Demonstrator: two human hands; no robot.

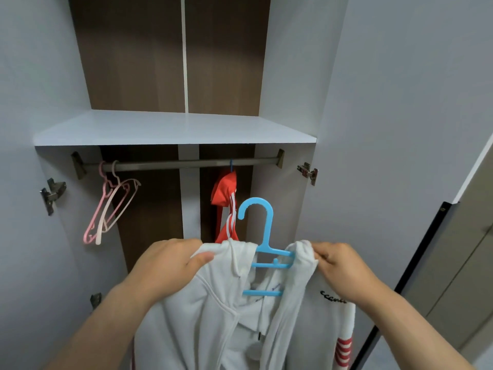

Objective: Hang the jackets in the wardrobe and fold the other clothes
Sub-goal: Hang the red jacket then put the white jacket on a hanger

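Observation:
A white hooded jacket (pixel 213 311) with red sleeve stripes hangs on a blue plastic hanger (pixel 262 236) in front of the open wardrobe. My left hand (pixel 170 263) grips the jacket's left shoulder. My right hand (pixel 338 260) pinches its right shoulder over the hanger's arm. The hanger's hook stands free in the air, below the metal rail (pixel 181 164). A red jacket (pixel 226 204) with white stripes hangs from the rail just behind the hook.
Two pink hangers (pixel 109 209) dangle bare at the rail's left end. A white shelf (pixel 173 129) spans the wardrobe above the rail. Both wardrobe doors are swung open, one on the left (pixel 32 182) and one on the right (pixel 386 129).

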